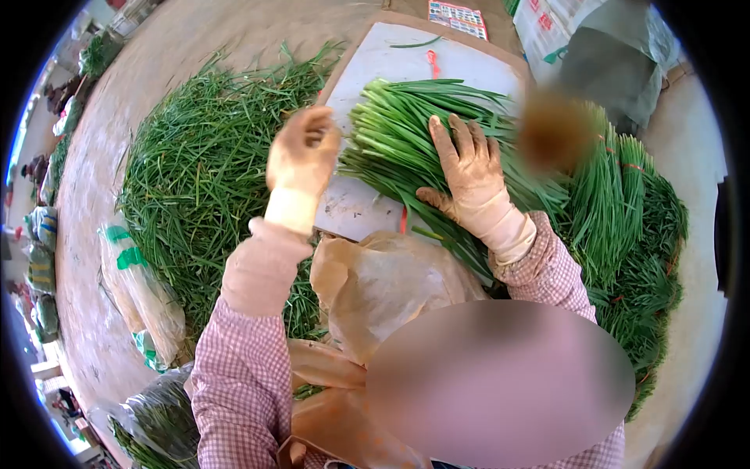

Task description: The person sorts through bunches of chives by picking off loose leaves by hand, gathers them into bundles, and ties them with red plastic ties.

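A thick bunch of garlic chives [391, 133] lies on a white board [383, 55], pale cut ends to the left and green leaves to the right. My right hand [473, 176], in a stained glove, rests with spread fingers on top of the bunch. Close to the cut ends, just above the board's left edge, is my gloved left hand [303, 152]. Its fingers are curled in, and I cannot make out whether they hold anything. A red tie [432, 62] shows above the bunch, and a piece of red tie [403, 220] shows below it.
A heap of loose green leaves [203, 148] covers the floor left of the board. Tied chive bundles [609, 203] are stacked at the right. Rolled plastic bags [141, 289] lie at the left. A brownish plastic apron [391, 273] covers my lap.
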Action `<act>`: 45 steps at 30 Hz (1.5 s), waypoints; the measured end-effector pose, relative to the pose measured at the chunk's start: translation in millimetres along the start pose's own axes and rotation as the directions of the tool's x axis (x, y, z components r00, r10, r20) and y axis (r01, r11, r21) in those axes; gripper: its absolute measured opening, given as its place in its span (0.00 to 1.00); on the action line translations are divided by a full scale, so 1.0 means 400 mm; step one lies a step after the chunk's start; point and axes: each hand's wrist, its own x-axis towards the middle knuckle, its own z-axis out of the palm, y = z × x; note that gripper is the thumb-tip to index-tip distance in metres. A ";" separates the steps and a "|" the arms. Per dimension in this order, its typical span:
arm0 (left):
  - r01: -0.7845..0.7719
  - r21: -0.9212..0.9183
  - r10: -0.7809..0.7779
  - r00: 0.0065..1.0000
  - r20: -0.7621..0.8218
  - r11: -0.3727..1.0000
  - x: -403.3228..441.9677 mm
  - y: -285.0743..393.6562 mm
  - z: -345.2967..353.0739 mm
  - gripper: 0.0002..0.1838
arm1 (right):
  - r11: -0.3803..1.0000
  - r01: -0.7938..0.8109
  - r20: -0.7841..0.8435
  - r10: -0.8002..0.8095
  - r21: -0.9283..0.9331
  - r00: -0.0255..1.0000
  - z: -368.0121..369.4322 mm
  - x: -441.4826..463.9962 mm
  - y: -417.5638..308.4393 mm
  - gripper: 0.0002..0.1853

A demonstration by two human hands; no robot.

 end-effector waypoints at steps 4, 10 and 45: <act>-0.753 0.336 0.751 0.639 0.166 0.566 -0.058 0.116 -0.053 0.38 | 0.997 0.042 0.037 -0.044 0.058 0.998 -0.009 0.015 0.016 0.54; -0.868 0.463 0.487 0.487 0.725 0.180 -0.041 0.133 0.081 0.61 | 0.996 -0.016 0.062 0.011 0.092 0.998 -0.001 0.024 0.034 0.53; -0.764 0.215 0.593 0.617 0.517 0.608 -0.041 0.086 0.090 0.26 | 0.798 -0.084 -0.159 0.220 0.596 0.962 -0.086 0.070 -0.047 0.06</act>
